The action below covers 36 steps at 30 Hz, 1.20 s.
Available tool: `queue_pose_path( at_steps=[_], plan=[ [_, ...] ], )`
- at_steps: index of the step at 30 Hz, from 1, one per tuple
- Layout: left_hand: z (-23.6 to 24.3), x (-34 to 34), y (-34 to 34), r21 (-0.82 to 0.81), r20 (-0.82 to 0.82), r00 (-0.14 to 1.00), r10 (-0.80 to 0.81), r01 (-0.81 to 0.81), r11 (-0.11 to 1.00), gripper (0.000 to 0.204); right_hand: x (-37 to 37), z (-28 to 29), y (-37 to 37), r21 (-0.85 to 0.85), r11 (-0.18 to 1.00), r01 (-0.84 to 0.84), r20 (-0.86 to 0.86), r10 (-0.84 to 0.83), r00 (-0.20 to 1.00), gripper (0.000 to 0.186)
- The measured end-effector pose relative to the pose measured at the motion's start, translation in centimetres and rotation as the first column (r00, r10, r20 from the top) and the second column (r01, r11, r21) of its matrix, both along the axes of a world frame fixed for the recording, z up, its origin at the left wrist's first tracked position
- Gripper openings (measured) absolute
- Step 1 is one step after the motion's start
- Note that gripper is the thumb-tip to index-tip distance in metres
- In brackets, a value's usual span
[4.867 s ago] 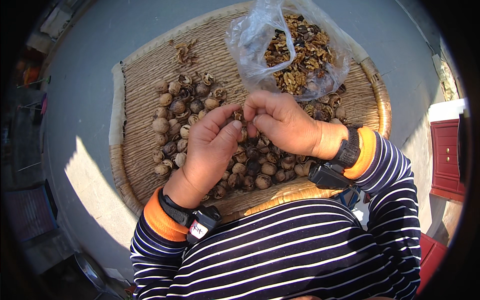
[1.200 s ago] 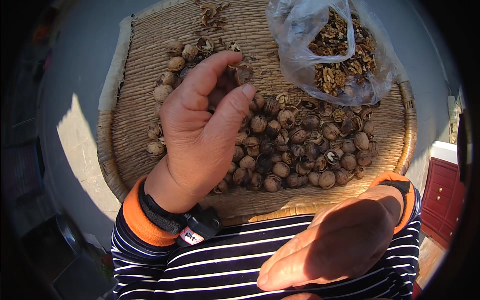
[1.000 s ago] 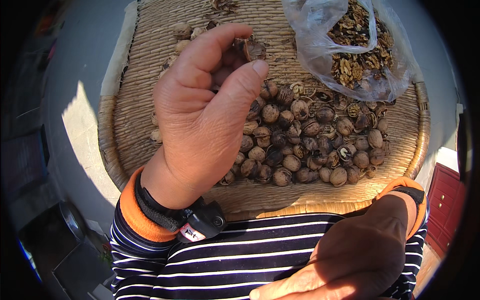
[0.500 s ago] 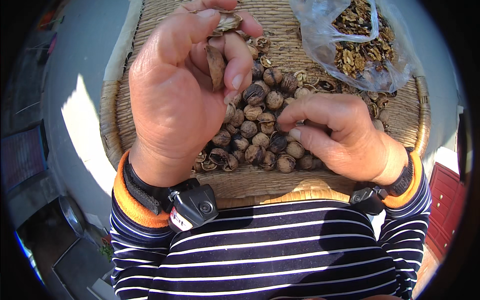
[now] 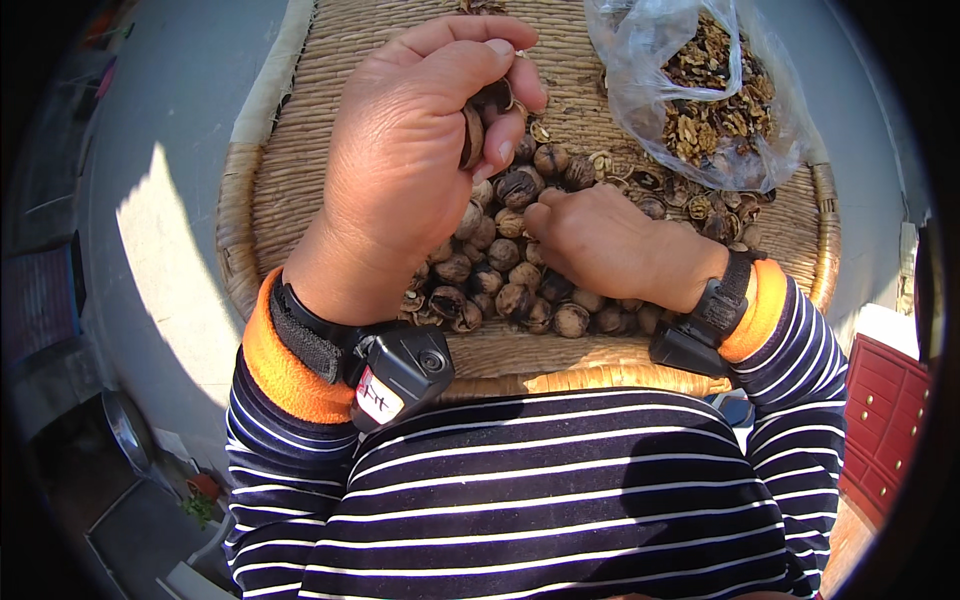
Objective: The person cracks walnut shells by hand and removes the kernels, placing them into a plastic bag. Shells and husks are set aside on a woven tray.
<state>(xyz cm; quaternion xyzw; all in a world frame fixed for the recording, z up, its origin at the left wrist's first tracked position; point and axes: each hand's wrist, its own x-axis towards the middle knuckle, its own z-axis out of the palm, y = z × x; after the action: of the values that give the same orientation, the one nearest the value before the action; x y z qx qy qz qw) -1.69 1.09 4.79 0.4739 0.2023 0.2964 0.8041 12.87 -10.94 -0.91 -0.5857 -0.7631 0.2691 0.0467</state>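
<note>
Curled fingers of my left hand (image 5: 400,150) hold cracked walnut shells, above the left side of a walnut pile. One brown shell piece (image 5: 472,137) shows between palm and fingers; part of what this hand holds is hidden. Lower and to the right, my right hand (image 5: 610,245) is closed over the pile, its back up. Its fingertips point down out of sight, so what they hold cannot be made out. Whole brown walnuts (image 5: 515,300), some with blackened skins, lie heaped between and below the hands.
The walnuts rest on a woven wicker top (image 5: 330,100) with a thick rim. A clear plastic bag (image 5: 630,80) of walnut kernels (image 5: 700,125) sits at the far right. Broken shells (image 5: 720,220) lie below the bag. A red drawer cabinet (image 5: 885,420) stands at the right.
My left hand has shifted right and turned, and its fingers have curled further around the shells. My right hand has moved left and rolled over, hiding its fingertips.
</note>
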Motion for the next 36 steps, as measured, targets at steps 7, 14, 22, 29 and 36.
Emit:
queue_pose_path(
  at_steps=[7,14,22,29,36],
  plan=[
    [-0.4,0.6,-0.8,0.156,-0.210,0.976,0.055,-0.023,0.987,0.021,2.1,2.5,0.1,-0.287,0.914,0.288,-0.610,-0.406,0.681,0.018],
    [-0.2,1.1,-2.6,0.372,-0.273,0.962,-0.016,0.121,0.920,0.030,3.4,6.6,-0.4,-0.526,0.768,0.366,-0.787,-0.602,0.133,0.024],
    [-0.5,1.1,-2.8,0.452,-0.233,0.965,-0.119,0.216,0.865,0.041,3.7,6.3,-0.8,-0.564,0.783,0.261,-0.815,-0.579,-0.026,0.023],
    [-1.2,1.3,-3.2,0.588,-0.251,0.968,-0.016,0.166,0.792,0.036,3.2,6.1,-0.5,-0.581,0.734,0.352,-0.775,-0.631,0.038,0.023],
    [-1.9,1.6,-3.3,0.724,-0.283,0.954,0.096,0.146,0.674,0.030,2.3,5.9,-0.7,-0.409,0.741,0.533,-0.745,-0.608,0.275,0.023]
  ],
)
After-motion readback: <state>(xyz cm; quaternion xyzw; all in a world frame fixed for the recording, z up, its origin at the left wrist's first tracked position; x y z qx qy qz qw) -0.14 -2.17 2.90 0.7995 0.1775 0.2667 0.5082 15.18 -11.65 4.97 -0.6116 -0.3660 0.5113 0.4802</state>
